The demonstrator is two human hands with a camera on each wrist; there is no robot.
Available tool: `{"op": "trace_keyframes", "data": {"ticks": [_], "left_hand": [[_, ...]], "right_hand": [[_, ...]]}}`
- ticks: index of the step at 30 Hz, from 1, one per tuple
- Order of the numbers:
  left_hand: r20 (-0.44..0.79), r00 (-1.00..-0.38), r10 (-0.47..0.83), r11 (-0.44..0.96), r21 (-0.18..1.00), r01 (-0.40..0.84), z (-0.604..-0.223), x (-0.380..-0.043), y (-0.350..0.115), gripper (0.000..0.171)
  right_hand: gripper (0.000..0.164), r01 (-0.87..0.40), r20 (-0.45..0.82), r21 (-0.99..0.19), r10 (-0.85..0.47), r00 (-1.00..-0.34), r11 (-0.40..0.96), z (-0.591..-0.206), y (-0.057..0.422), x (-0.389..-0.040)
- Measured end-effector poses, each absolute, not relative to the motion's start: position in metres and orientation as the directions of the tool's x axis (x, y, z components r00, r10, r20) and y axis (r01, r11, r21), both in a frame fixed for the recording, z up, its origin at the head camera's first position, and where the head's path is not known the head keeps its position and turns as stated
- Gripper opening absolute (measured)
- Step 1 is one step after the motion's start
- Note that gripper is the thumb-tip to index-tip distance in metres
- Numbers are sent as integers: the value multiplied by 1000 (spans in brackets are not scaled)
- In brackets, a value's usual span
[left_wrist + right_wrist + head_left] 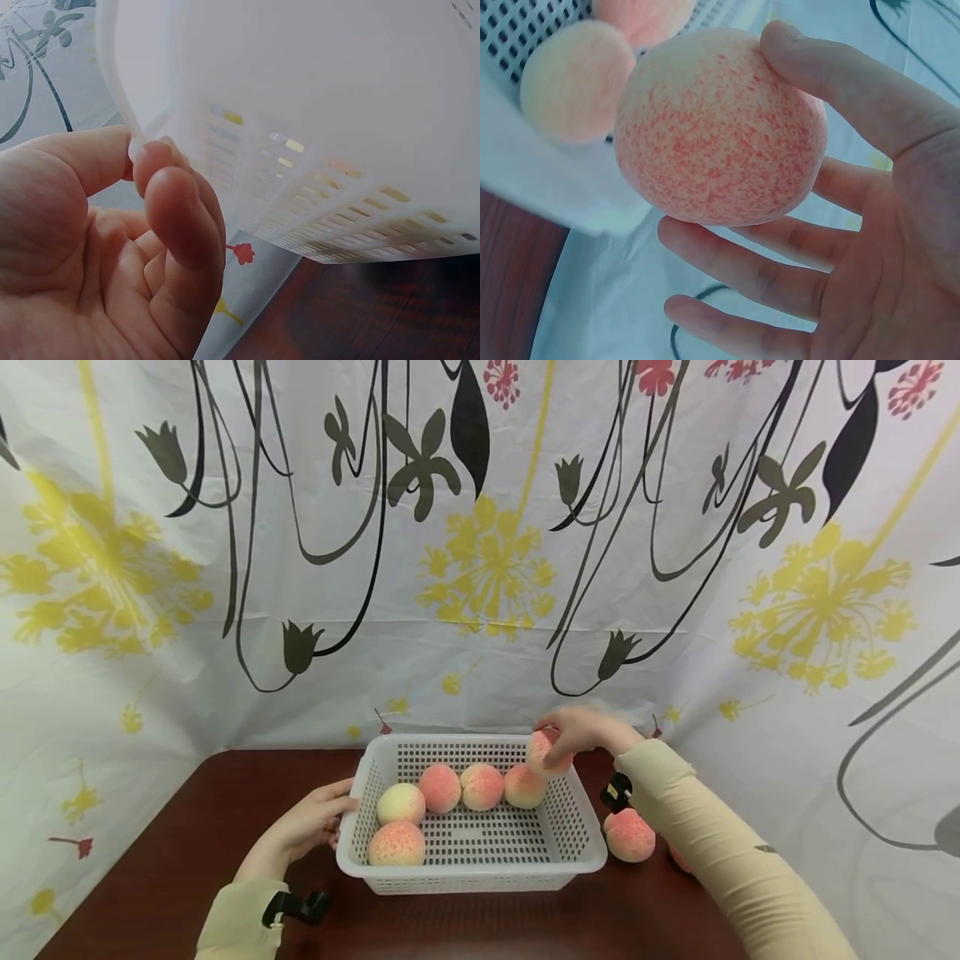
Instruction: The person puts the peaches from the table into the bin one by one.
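Note:
A white plastic basket (472, 870) with perforated sides stands on the table and holds several peaches, among them a yellowish one (401, 804) and a speckled one (397, 844) along the left side. My left hand (311, 818) grips the basket's left rim; in the left wrist view its thumb and fingertips (174, 202) pinch the edge. Over the basket's far right corner, my right hand (588, 731) holds a red-speckled peach (724, 135) between thumb and fingers. Below it, another peach (525, 787) sits inside the basket, partly hidden.
Right of the basket, a peach (630, 836) lies on the dark red table (277, 768). One more peach (679, 858) is mostly hidden behind the right sleeve. A white floral-patterned sheet (480, 677) hangs behind and beside the table.

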State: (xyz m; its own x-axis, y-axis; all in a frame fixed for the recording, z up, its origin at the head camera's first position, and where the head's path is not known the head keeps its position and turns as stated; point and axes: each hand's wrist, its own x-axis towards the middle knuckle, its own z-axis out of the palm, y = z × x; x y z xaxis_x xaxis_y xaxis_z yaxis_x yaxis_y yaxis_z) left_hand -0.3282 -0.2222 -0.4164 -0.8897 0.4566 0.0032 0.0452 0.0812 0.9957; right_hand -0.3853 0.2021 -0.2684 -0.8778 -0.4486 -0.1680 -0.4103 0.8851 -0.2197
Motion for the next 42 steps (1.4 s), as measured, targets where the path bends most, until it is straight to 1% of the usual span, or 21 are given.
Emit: {"op": "trace_keyframes", "data": {"ticks": [8,13,19,24,30,34,37,39,42], "left_hand": [[-8,-890,455,83,996,33,-416,-331,-220,59],[-9,-891,454,85,996,33,-415,-331,-218,59],[-15,-898,440,85,996,25,-417,-330,-219,59],[-11,-899,438,81,996,27,-419,-329,-221,59],[-18,-899,438,82,996,20,-417,-330,-222,58],[-18,-900,435,81,996,19,-416,-331,-222,57],[-20,-902,431,85,996,19,-416,-332,-223,57],[-18,-902,432,88,996,22,-416,-331,-223,58],[-19,-903,429,86,996,20,-415,-331,-223,59]], "right_hand": [[62,-497,-180,-208,-533,-827,842,-281,168,-380],[63,-518,-217,-257,-571,-792,816,-296,148,-381],[62,-516,-260,-259,-574,-777,816,-313,126,-379],[58,-524,-270,-288,-593,-759,801,-322,112,-374],[58,-556,-264,-309,-631,-730,772,-332,99,-373],[61,-578,-244,-296,-646,-723,760,-340,91,-376],[64,-567,-236,-300,-635,-735,768,-345,86,-375],[65,-545,-242,-330,-627,-741,771,-347,82,-373],[65,-550,-245,-328,-631,-736,768,-348,78,-370]]}}
